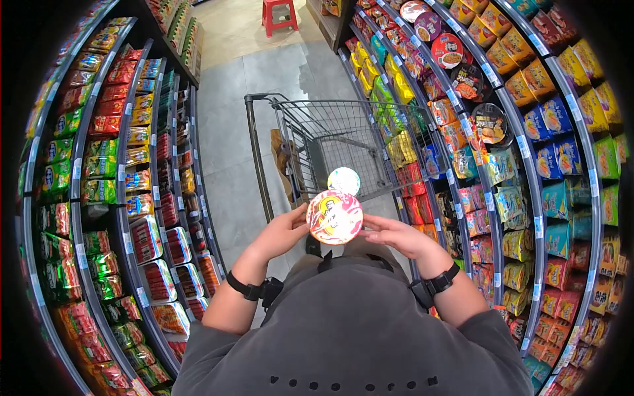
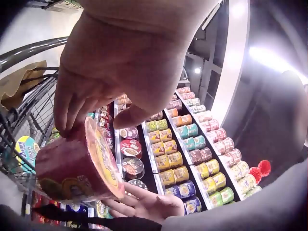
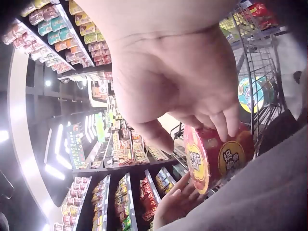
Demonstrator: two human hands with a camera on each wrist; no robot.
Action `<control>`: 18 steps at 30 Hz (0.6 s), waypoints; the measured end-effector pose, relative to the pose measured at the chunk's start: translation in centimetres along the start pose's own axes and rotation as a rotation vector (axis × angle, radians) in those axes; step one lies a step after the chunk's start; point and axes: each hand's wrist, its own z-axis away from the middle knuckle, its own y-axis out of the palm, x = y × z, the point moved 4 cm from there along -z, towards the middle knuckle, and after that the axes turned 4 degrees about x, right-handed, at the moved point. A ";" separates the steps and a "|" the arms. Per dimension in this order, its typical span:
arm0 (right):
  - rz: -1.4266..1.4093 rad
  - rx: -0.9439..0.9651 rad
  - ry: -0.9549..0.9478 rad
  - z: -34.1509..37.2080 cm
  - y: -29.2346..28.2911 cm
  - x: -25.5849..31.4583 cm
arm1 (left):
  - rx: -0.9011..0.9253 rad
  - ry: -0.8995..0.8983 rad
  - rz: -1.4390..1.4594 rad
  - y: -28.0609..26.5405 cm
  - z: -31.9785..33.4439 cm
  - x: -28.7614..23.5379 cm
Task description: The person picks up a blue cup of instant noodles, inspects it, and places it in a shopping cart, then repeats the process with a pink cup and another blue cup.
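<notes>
Instant noodle tub held upright between both hands, lid facing the head camera; left hand bears on its left side with extended fingers, thumb off the wall; right hand lays near-straight fingers along the opposite side, thumb likewise clear; neither hand curls round it. Tub round, slightly tapered; side wall red, printed, with a yellow emblem; lid flat, red and white, glossy under the lights. Just beyond it, partly overlapped in the head view, a teal-sided tub by the cart mesh; dark wire shopping cart stands directly ahead, a brown sheet at its left; bagged-snack shelves flank the aisle; red plastic stool farther along the tiled floor.
</notes>
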 end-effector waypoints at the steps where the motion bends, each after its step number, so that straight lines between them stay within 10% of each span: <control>1: -0.009 -0.004 0.006 -0.3 -0.3 -0.1 | -0.026 -0.006 -0.035 -0.1 -0.9 0.9; 18: 0.061 0.027 0.096 -4.4 -12.7 4.8 | -0.072 -0.157 -0.191 -0.5 -13.1 -3.3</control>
